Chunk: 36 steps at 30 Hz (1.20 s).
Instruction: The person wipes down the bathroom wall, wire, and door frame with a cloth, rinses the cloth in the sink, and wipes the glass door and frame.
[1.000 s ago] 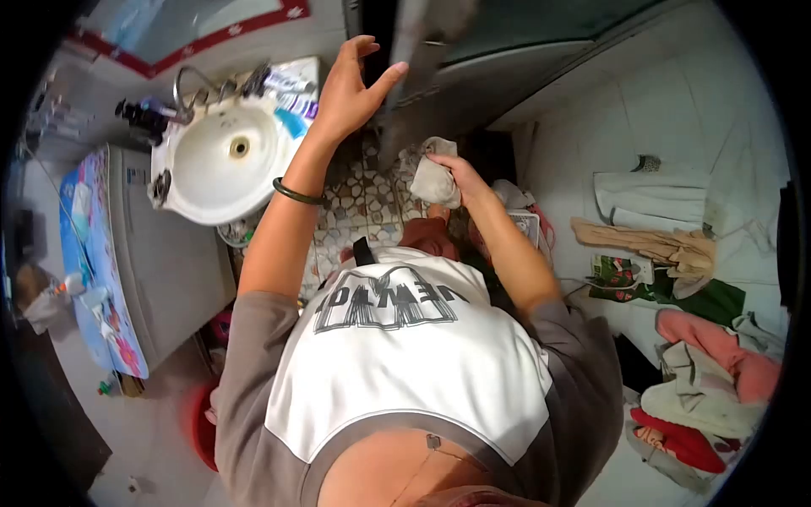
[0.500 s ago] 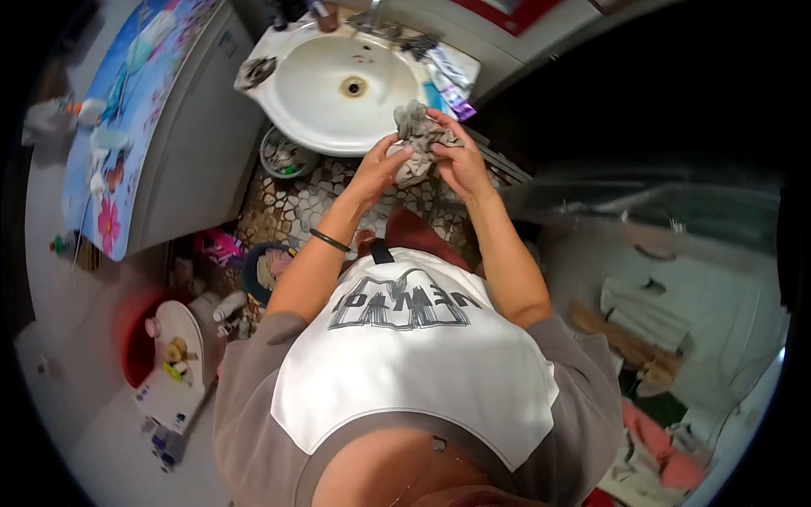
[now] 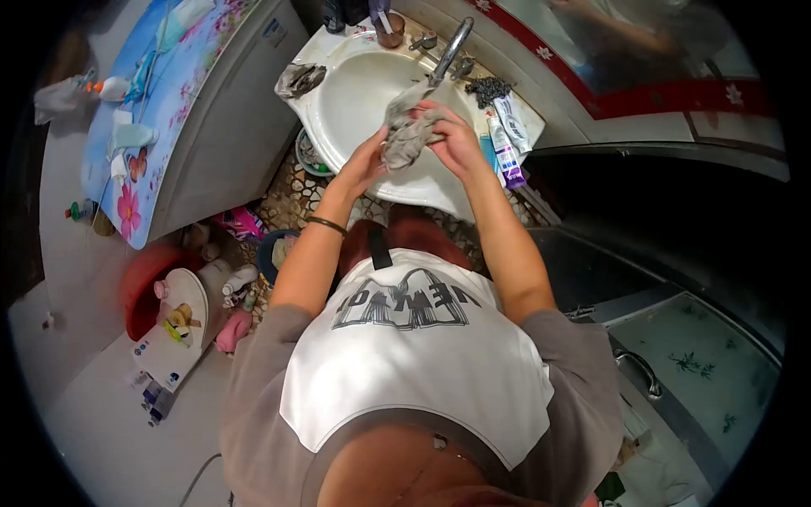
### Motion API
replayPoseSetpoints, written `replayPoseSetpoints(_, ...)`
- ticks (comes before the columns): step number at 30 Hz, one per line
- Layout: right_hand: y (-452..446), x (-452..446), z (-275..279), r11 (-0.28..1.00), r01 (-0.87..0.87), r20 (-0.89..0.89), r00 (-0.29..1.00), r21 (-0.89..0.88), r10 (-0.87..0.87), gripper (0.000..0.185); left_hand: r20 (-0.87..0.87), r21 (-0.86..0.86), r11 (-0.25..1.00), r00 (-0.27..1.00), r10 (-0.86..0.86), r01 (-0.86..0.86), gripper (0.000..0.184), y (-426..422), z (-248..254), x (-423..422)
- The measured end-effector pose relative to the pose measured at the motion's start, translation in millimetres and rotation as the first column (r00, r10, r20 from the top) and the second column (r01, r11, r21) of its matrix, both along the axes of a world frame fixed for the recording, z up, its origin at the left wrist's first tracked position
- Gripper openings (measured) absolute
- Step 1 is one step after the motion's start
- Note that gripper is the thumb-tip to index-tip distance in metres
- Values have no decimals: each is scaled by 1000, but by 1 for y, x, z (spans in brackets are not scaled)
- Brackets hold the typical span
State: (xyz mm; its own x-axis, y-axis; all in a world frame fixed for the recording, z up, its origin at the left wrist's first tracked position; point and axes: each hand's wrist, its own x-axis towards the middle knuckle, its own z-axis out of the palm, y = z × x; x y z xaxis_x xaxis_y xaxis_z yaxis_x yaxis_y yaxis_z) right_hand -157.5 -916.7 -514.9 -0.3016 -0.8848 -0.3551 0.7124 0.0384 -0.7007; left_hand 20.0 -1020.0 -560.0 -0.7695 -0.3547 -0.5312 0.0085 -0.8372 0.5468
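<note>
A crumpled greyish rag [image 3: 411, 139] is bunched over the front half of the white sink [image 3: 338, 93]. My left hand [image 3: 363, 165] grips its left side, fingers partly hidden behind the folds. On the other side, my right hand [image 3: 456, 144] has its fingers closed on the cloth. The rag's upper end reaches close to the spout of the metal faucet [image 3: 454, 46]; whether water is running I cannot make out. A second, darker crumpled cloth [image 3: 300, 80] lies on the sink's left corner.
A dark scouring pad [image 3: 487, 91] and a purple-and-white tube [image 3: 507, 159] lie along the sink's right edge. A brown cup [image 3: 389, 30] stands at the back. Left is a cabinet with a floral cover [image 3: 182, 76]; a red basin [image 3: 139, 308] sits lower left.
My hands and the rag have moved from the sink's front right edge to over the bowl, nearer the faucet. The view has shifted, showing more of the faucet and the wall behind.
</note>
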Motion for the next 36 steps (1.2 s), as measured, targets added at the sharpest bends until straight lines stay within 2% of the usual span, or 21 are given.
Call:
replayPoseSetpoints(2, -7, -2, -12, 970, -170, -233, 950, 177, 209, 44, 49, -93, 994, 997, -60, 64, 47, -8, -20, -16)
replayPoseSetpoints(4, 7, 5, -31, 991, 10, -646, 759, 136, 81, 43, 135, -127, 992, 990, 46, -29, 45, -9, -31, -21)
replayPoseSetpoints(5, 19, 4, -34, 991, 102, -814, 580, 91, 15, 42, 164, -151, 987, 983, 81, -56, 45, -14, -35, -29)
replayPoseSetpoints(6, 41, 5, -26, 973, 189, -818, 575, 135, 2, 39, 185, -112, 989, 976, 115, -95, 45, -22, -47, -32)
replayPoseSetpoints(8, 108, 7, -32, 846, 376, -915, 288, 379, 282, 38, 224, -41, 996, 971, 81, -73, 46, -38, -72, -37)
replayPoseSetpoints(9, 146, 15, -37, 732, 480, -872, 188, 483, 451, 37, 248, -15, 1000, 968, 28, -25, 47, -45, -82, -38)
replayPoseSetpoints(10, 186, 23, -35, 550, 557, -734, 171, 622, 657, 36, 255, 21, 1000, 967, -23, 18, 45, -51, -96, -38)
replayPoseSetpoints(11, 228, 35, -29, 339, 612, -544, 183, 715, 819, 35, 262, 50, 997, 963, -63, 52, 44, -56, -108, -39)
replayPoseSetpoints(13, 288, 59, -9, -123, 677, -151, 332, 725, 931, 37, 271, 101, 989, 954, -129, 105, 40, -62, -109, -50)
replayPoseSetpoints(15, 390, 71, -59, -159, 758, 71, 148, 633, 986, 42, 276, 119, 984, 948, -160, 131, 38, -72, -112, -58)
replayPoseSetpoints(16, 379, 81, -42, -128, 739, -32, 198, 661, 980, 46, 277, 122, 982, 945, -175, 146, 37, -78, -120, -64)
replayPoseSetpoints(19, 360, 79, -19, -286, 641, 55, 355, 713, 933, 47, 215, 119, 955, 932, -291, 270, 36, -91, -132, -84)
replayPoseSetpoints(21, 383, 83, -28, -292, 618, -20, 446, 730, 895, 50, 200, 121, 947, 927, -318, 299, 36, -93, -115, -94)
replayPoseSetpoints(22, 392, 86, -35, -281, 608, -62, 480, 743, 875, 52, 274, 93, 950, 910, -311, 297, 38, -91, -111, -101)
replayPoseSetpoints(25, 410, 98, -24, -383, 489, 57, 558, 783, 828, 41, 405, 55, 950, 863, -302, 307, 33, -92, -110, -109)
replayPoseSetpoints(26, 407, 101, -17, -404, 521, 44, 572, 752, 819, 42, 371, 84, 952, 878, -304, 295, 23, -87, -101, -110)
replayPoseSetpoints(28, 401, 90, -16, -465, 298, 42, 805, 833, 591, 42, 362, 55, 938, 868, -339, 343, 21, -93, -109, -107)
replayPoseSetpoints(29, 395, 85, -15, -465, 178, 61, 889, 867, 454, 42, 359, 46, 930, 862, -357, 365, 20, -92, -114, -109)
replayPoseSetpoints(32, 353, 90, -50, -236, 511, -220, 679, 827, 701, 37, 360, -36, 906, 852, -381, 421, 21, -87, -122, -107)
replayPoseSetpoints(34, 268, 68, -33, 95, 666, -571, 547, 740, 612, 31, 406, -55, 917, 847, -342, 396, 22, -94, -133, -106)
replayPoseSetpoints(36, 179, 42, -10, 400, 702, -798, 430, 590, 422, 29, 447, -49, 923, 835, -321, 381, 24, -91, -125, -109)
